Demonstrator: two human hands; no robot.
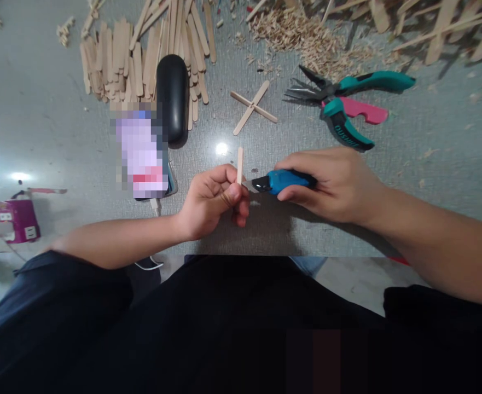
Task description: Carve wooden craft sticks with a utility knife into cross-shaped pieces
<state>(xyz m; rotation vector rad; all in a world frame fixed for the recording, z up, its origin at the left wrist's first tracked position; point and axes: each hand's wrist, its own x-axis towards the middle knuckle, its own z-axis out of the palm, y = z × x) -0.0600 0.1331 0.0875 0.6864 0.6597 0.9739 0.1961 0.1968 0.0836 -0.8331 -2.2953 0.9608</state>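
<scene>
Between the thumb and fingers of my left hand [220,198] a wooden craft stick [240,164] is pinched, its upper end pointing away from me. My right hand [331,183] is wrapped round a blue and black utility knife [288,181]. The knife's blade [249,186] touches or nearly touches the stick beside my left thumb; the exact contact is hidden by the fingers. Just beyond my hands, two craft sticks joined as a cross [253,105] lie on the grey table [208,158].
Teal-handled pliers [347,98] and a pink-handled tool [366,110] lie at the right. At the back are wood shavings [298,35] and piled craft sticks [115,60]. A black case [172,98] and a phone [144,158] with a cable stand left. A purple power socket box [17,220] is at far left.
</scene>
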